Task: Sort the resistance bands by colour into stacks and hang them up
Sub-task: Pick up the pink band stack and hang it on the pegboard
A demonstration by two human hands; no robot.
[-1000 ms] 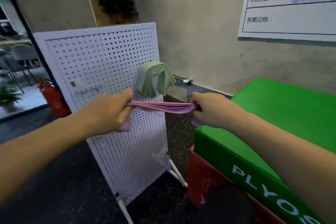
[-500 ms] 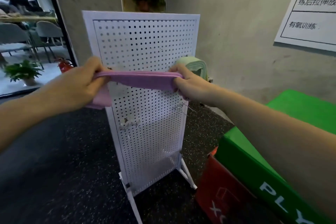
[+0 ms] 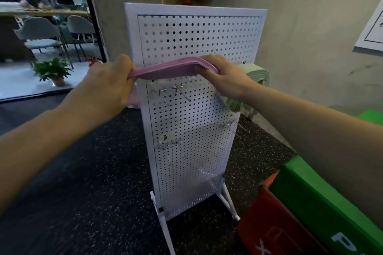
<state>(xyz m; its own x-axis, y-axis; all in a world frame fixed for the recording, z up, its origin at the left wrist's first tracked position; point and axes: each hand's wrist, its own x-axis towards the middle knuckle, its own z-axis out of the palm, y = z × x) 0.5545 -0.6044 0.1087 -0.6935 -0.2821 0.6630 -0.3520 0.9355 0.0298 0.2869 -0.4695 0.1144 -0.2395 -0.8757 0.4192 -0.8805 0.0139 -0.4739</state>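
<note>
Pink bands [image 3: 172, 67] stretched before the pegboard [image 3: 199, 109].
Green bands [image 3: 256, 80] hang behind the right hand [image 3: 223, 76]; both hands' grips, left hand [image 3: 109, 83] included, curl closed round the pink bands' ends.

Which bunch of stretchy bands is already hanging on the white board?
The green bands, hanging at the board's right edge. The pink bands are stretched between both hands.

A gym: speckled rubber floor [image 3: 103, 172], green plyo box [image 3: 323, 198], white pegboard stand [image 3: 199, 130], wall training chart [image 3: 373, 33].
</note>
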